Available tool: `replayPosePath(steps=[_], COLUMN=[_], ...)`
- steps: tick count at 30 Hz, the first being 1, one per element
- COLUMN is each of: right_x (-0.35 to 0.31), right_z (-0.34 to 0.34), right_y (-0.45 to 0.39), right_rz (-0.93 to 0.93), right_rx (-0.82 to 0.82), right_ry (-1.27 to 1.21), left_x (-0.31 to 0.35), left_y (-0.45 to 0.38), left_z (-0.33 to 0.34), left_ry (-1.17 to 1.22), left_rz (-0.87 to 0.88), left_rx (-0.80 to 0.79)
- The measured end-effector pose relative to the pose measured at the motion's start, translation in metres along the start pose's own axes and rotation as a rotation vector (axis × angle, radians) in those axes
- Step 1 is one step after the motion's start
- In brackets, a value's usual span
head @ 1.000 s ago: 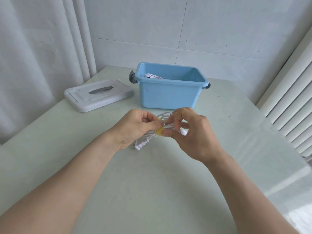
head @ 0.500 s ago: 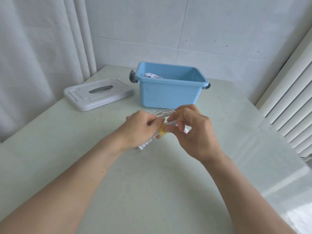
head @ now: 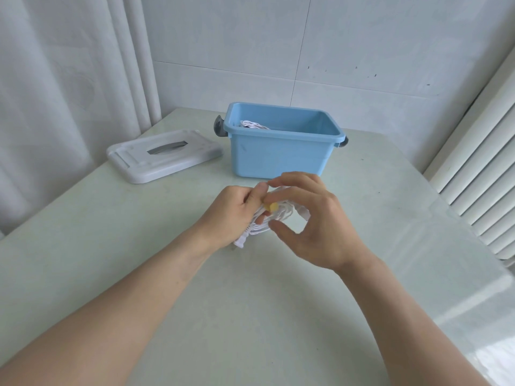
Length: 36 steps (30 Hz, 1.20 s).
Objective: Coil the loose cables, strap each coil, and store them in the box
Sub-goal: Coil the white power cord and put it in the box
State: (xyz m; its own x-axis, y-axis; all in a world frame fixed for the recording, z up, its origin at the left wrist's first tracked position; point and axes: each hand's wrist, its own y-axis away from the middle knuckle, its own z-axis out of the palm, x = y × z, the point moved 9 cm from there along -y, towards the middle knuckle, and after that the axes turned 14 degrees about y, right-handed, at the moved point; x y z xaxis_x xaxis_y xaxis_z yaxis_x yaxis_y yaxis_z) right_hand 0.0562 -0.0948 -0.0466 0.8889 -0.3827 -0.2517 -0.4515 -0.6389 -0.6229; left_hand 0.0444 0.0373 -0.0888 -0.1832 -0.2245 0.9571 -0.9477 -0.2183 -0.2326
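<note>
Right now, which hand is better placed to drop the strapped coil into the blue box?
Probably left. The left hand grips the white cable coil at the yellow strap; the right hand looks relaxed beside it. The blue box is open just ahead.

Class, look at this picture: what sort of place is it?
Probably a home room: a pale glossy table against a white tiled wall, a white curtain on one side, a white ribbed radiator on the other.

Pale room corner, daylit

White tiled wall [head: 334,51] behind a glossy pale-green bench [head: 250,316]; white curtain [head: 69,79] left, ribbed white radiator [head: 479,168] right.
</note>
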Motion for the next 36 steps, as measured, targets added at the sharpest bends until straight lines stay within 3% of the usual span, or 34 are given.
replayPosePath(steps=[4,13,20,26,31,36], right_x=[0.001,-0.007,0.021,0.037,0.042,0.05], right_z=[-0.012,-0.018,-0.007,0.012,0.006,-0.005], right_y=[-0.001,0.0,0.006,0.01,0.012,0.013], right_rz=[-0.006,-0.09,0.222,0.41,0.461,0.467], right_rx=[0.18,0.216,0.09,0.01,0.043,0.143], right_ry=[0.004,0.053,-0.244,-0.48,-0.391,-0.269], left_x=[0.002,0.005,0.013,0.008,0.008,0.019], left_y=[0.0,0.004,0.006,0.012,0.01,0.01], left_z=[-0.003,0.006,0.012,0.013,0.008,0.007], left_ry=[-0.023,-0.109,-0.21,-0.111,-0.078,-0.085], left_rz=[0.004,0.003,0.05,-0.058,-0.054,0.029], left_rx=[0.018,-0.022,-0.061,-0.157,-0.058,-0.116])
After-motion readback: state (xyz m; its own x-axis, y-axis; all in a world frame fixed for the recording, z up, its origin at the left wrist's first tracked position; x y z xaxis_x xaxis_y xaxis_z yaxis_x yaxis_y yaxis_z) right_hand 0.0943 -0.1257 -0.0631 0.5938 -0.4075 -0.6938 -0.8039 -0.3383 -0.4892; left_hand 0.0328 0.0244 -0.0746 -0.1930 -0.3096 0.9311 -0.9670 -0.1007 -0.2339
